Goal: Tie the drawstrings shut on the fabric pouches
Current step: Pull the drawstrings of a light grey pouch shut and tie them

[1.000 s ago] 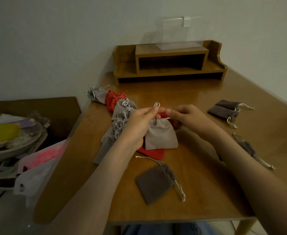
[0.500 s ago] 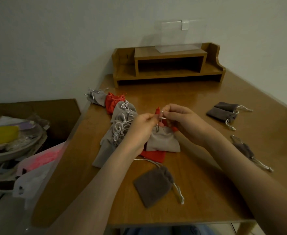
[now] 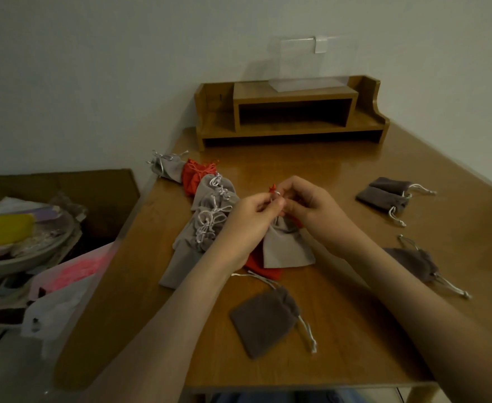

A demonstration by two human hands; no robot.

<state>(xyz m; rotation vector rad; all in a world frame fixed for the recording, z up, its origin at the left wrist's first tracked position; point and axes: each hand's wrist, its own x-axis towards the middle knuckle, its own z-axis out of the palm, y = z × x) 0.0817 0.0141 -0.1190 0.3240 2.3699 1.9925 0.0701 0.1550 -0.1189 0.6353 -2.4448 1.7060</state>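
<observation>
wooden table point(image 3: 355, 170) under dim light, a bowl point(image 3: 21, 257) of clutter off its left edge. on the table's left lies a row of grey pouches point(image 3: 209, 216) with knotted cords, finished by my judgement. next, the left hand point(image 3: 247, 219) pinches a white cord point(image 3: 276, 194) between thumb and forefinger above a light pouch point(image 3: 285, 248), whose mouth is lifted toward the hands while its lower part lies on a red pouch point(image 3: 263, 269). the right hand point(image 3: 311, 210) meets it, fingertips curled and pinching the same cord; how the strands cross is too small to tell. the step in hand looks like forming the knot on this pouch. the next move likely calls for drawing the two ends apart to cinch it snug against the gathered mouth, without letting a loop slip. further right, dark pouches point(image 3: 384, 196) lie with loose cords, seemingly yet to be tied.
</observation>
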